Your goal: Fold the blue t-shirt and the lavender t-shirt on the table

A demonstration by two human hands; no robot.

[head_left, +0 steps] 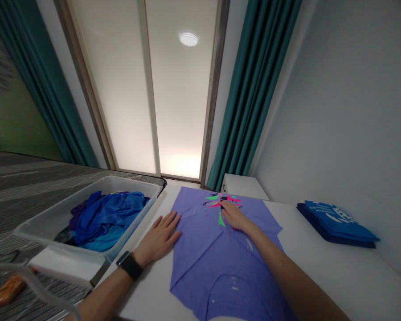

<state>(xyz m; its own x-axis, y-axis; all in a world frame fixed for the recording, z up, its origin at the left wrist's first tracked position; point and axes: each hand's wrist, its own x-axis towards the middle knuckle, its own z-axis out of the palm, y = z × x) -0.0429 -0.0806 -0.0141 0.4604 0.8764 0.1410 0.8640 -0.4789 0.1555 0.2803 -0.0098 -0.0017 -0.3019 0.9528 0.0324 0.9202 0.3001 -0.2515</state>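
Observation:
A purple T-shirt [200,249] lies spread on the white table [147,290], its neckline toward me and a pink, green and black print [222,217] near its far edge. My left hand [160,236] rests flat at the shirt's left edge, fingers stretched out, with a black watch [129,265] on that wrist. My right hand [233,215] reaches across the shirt and lies on the printed part, its fingers extended and touching the cloth. Part of the print and of the shirt's right side is hidden beneath my right hand and forearm.
Left of the table stands a translucent plastic bin [36,225] with crumpled blue and purple clothes [108,218]. A stack of folded blue shirts [337,225] sits at the table's right, near the wall. Beyond the table are a white cabinet [243,186], sliding doors [183,111] and teal curtains [254,89].

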